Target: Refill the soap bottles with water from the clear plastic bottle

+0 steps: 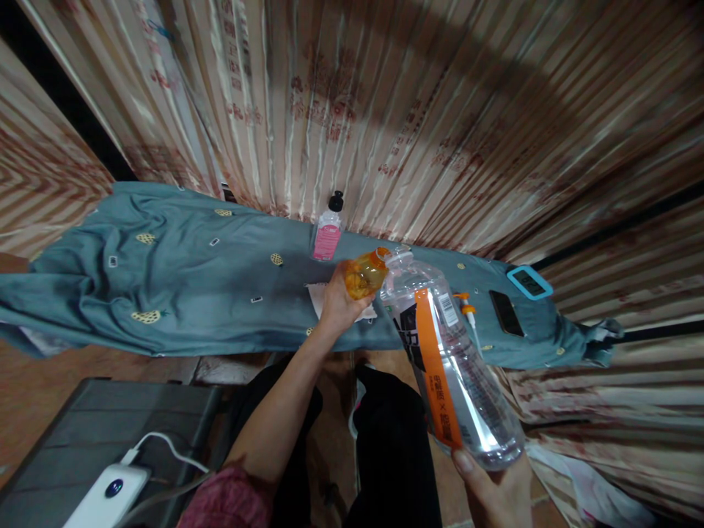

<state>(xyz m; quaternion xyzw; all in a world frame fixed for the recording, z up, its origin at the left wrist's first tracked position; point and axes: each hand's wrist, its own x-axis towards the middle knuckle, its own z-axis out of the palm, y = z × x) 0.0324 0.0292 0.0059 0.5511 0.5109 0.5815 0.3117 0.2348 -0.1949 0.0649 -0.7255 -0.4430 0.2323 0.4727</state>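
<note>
My left hand [336, 302] grips a small orange bottle [366, 273] and tilts it so its neck meets the open mouth of a large clear plastic bottle [451, 359]. That big bottle has an orange and black label and lies slanted. My right hand [495, 488] holds it by the base at the lower right. Both bottles hover above a table covered with a teal cloth [181, 271]. A white paper sheet [322, 297] lies on the cloth under my left hand.
On the cloth stand a pink-labelled bottle with a black cap [328, 229], a syringe with orange parts [467, 308], a black phone [506, 313] and a blue-framed device [529, 282]. Striped curtains hang behind. A white power bank [107, 495] with cable rests on a dark box lower left.
</note>
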